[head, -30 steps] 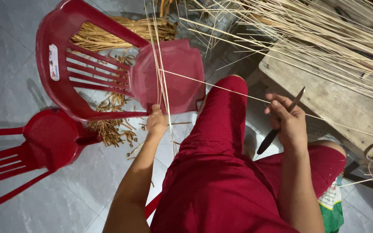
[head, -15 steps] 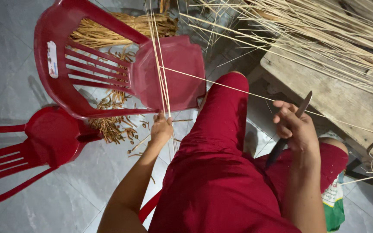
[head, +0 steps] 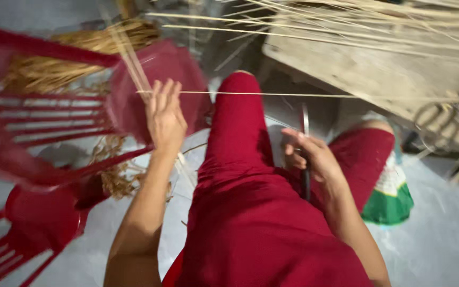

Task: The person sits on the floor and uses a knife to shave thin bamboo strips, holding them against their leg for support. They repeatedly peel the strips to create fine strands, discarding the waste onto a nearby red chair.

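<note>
Since half a second ago the left hand [head: 164, 114] has climbed toward the upper left of the frame, fingers now spread apart against a long thin pale bamboo strip [head: 272, 95] running across the middle, in front of the red plastic chair [head: 54, 111]. Right hand [head: 309, 157] sits lower at centre right, clamped on a dark-handled knife [head: 306, 159]. My guess: the strip could slip off those loose fingers or snap. The view's also much blurrier now.
</note>
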